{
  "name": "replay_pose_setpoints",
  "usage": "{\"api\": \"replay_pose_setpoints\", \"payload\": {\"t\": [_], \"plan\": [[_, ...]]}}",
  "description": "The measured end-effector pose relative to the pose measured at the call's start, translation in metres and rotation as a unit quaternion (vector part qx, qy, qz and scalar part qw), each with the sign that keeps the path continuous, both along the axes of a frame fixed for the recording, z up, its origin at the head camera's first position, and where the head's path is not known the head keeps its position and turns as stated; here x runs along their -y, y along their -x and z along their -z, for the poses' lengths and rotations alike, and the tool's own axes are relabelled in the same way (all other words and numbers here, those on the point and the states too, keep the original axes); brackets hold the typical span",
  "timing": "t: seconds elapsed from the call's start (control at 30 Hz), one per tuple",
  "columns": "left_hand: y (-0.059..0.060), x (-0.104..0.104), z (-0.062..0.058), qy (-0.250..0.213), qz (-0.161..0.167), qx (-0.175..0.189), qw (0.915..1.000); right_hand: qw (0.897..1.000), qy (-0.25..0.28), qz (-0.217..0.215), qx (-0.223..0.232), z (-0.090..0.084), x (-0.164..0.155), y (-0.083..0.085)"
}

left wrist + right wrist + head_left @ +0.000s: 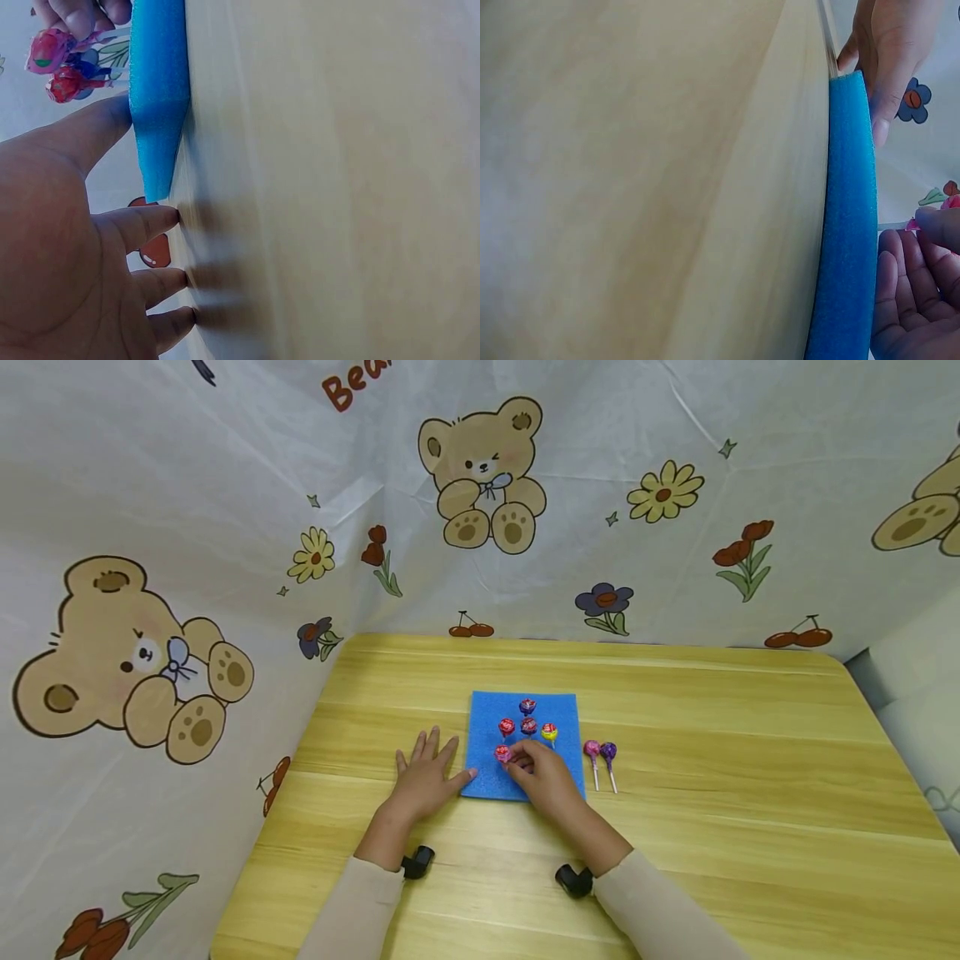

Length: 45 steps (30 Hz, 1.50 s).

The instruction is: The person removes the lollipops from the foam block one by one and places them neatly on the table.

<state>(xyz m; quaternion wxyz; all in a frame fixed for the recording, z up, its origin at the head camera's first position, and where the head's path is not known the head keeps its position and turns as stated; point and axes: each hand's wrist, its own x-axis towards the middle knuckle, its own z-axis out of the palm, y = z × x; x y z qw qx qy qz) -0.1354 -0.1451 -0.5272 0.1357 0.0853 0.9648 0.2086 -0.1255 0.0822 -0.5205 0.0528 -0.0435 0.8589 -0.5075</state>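
Note:
My right hand [546, 778] pinches a pink lollipop [502, 753] just under its wrapped head, over the blue foam block [487, 785]. In the right wrist view its white stick [891, 226] meets the foam's top face; whether it is sunk in cannot be made out. My left hand [426, 781] lies with fingers spread on the table left of the foam, its thumb [101, 131] pressing on the block's edge. Upright in the foam stand a red lollipop [507, 727], a yellow one [550, 732], a dark red one [528, 726] and a purple-and-red one [528, 705].
Right of the foam, a pink lollipop [592, 749] and a purple lollipop [609, 751] lie side by side on the wooden table [720, 827], sticks toward me. A white cloth [570, 552] printed with bears and flowers hangs behind and to the left.

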Motion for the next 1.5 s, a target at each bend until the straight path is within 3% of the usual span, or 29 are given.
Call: {"api": "replay_pose_setpoints", "payload": {"t": [0.97, 1.5], "plan": [[-0.001, -0.001, 0.000, -0.005, -0.005, 0.002, 1.0000, 0.999, 0.044, -0.001, -0.020, -0.020, -0.010, -0.006], [-0.002, -0.001, -0.003, -0.016, -0.002, 0.007, 0.9998, 0.999, 0.017, 0.032, -0.007, -0.024, -0.038, -0.013]]}}
